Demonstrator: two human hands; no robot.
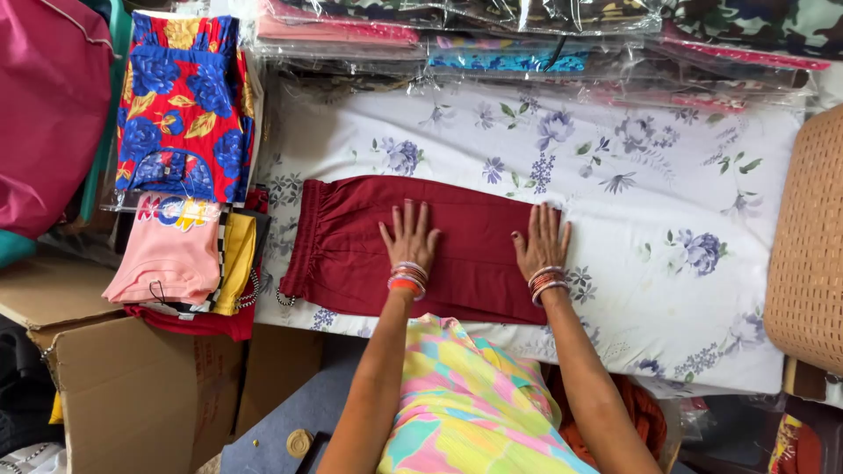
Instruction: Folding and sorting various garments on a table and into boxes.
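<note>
A folded maroon garment (351,237) with a gathered waistband at its left end lies flat on a white sheet with purple flowers (650,184). My left hand (409,235) rests palm down on the middle of the garment, fingers spread. Palm down too, my right hand (541,242) sits on the garment's right edge, its fingers partly over the sheet. Both wrists wear stacks of bangles. Neither hand holds anything.
Clothes in clear plastic bags (527,44) are stacked along the far edge. A red and blue floral garment (180,96) and pink and yellow folded clothes (176,254) lie at left over cardboard boxes (132,386). A woven beige basket (808,246) stands at right.
</note>
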